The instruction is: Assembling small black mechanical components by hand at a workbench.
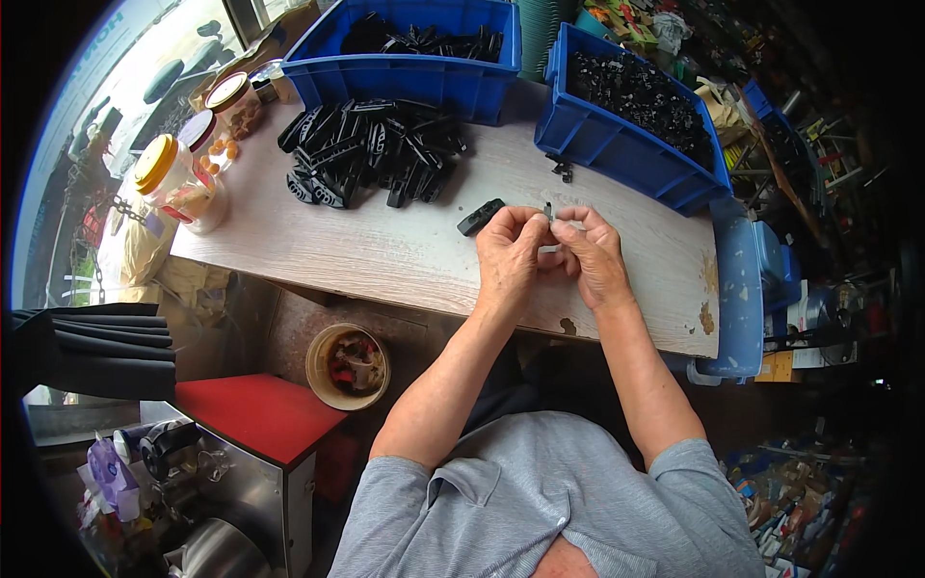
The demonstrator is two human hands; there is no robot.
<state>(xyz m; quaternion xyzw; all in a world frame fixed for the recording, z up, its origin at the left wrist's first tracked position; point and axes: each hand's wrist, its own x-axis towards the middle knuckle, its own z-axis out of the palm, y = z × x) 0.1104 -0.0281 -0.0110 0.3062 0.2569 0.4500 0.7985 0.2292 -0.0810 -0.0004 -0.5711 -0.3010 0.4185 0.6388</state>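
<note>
My left hand [509, 249] and my right hand [594, 258] meet over the table, fingers closed in a pinch. Between their fingertips a small dark part [548, 209] sticks up; its kind is too small to tell. A longer black plastic piece [479, 218] shows just beyond the left knuckles. Whether the left fingers touch it or it lies on the table, I cannot tell. A few tiny black parts [561, 170] lie behind the right hand. To the left is a heap of elongated black plastic pieces [371, 149].
Two blue bins, one [405, 79] at the back and one [626, 149] at the right, hold black parts. Lidded jars [178, 188] line the left of the wooden table [385, 246]. A bucket [318, 371] stands below, near a red-topped cabinet [255, 414]. A blue container [740, 299] adjoins the right edge.
</note>
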